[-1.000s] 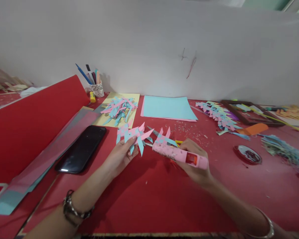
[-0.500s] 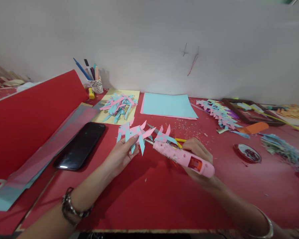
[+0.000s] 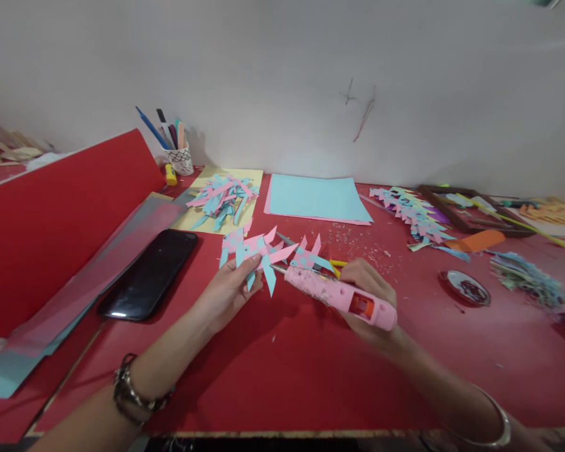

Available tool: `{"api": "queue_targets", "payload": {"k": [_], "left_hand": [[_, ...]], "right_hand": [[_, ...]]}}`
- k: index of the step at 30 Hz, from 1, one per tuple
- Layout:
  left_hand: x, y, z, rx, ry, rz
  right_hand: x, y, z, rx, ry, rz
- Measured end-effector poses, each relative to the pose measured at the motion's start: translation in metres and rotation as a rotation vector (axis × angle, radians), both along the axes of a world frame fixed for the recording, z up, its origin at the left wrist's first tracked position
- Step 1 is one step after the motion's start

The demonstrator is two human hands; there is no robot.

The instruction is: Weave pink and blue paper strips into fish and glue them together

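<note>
Between the thumb and fingers of my left hand (image 3: pixel 233 282) is a woven paper fish (image 3: pixel 258 250) in pink and light blue strips. My right hand (image 3: pixel 370 282) is wrapped round a pink glue gun (image 3: pixel 332 294), whose metal nozzle (image 3: pixel 279 269) points left and reaches the fish's edge; I cannot tell whether it touches. Behind these, another woven paper fish (image 3: pixel 306 256) lies on the table, and a further one (image 3: pixel 233 240) sits just beyond my left fingers. Scissors with yellow handles (image 3: pixel 338 267) lie partly hidden behind the glue gun.
A pile of paper strips (image 3: pixel 223 198) lies on yellow paper. Blue sheets (image 3: pixel 317 196) rest by the wall, and a black phone (image 3: pixel 148 276) is at left. Rightward are a row of woven paper pieces (image 3: pixel 412 213), an orange stick (image 3: pixel 478 241) and a small dish (image 3: pixel 466 287).
The glue gun has moved slightly left, bringing its nozzle closer to the held fish. My left hand keeps its hold almost unmoved. The whole view has shifted a little.
</note>
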State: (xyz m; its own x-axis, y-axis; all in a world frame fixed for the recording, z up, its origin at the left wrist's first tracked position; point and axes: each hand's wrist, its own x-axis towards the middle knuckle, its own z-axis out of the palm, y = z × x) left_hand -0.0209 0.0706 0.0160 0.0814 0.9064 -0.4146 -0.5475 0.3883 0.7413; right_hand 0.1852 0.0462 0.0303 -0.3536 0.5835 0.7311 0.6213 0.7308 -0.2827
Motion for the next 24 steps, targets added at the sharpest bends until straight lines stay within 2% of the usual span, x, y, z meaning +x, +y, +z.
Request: {"api": "queue_targets", "payload": {"k": [7,11,24], "left_hand": [[0.0005,-0.0007,0.0040,0.006,0.003,-0.011],[-0.0008,-0.0016,0.0040,0.006,-0.022,0.016],[0.0004,-0.0013,0.0030,0.068,-0.033,-0.017]], "right_hand": [[0.0017,0.0006,-0.0042,0.007,0.012,-0.037],[0.0016,0.0005,-0.0040,0.014,0.015,-0.044],[0.0012,0.0004,-0.0034,0.013,0.006,-0.066]]}}
